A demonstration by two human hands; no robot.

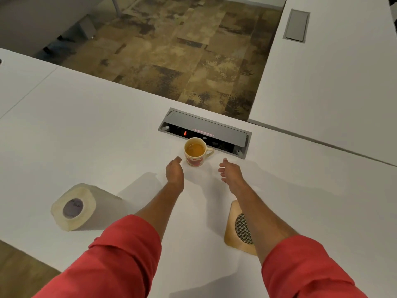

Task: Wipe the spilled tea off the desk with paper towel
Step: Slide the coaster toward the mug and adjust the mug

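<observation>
Your left grip (175,173) and right grip (229,172) hang loose and hold nothing, flanking the mug (195,152); the paper towel roll (74,207) stands on the counter (86,130), well left.

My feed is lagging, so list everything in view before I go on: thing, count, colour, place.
desk: one, white, under everything
mug: one, cream with red pattern, holds amber tea, upright between the hands
paper towel roll: one, cream, on its side, near left
coaster: one, wooden with mesh centre, under right forearm
socket box: one, grey, lid open, behind mug
left hand: open, holds nothing
right hand: open, holds nothing
</observation>
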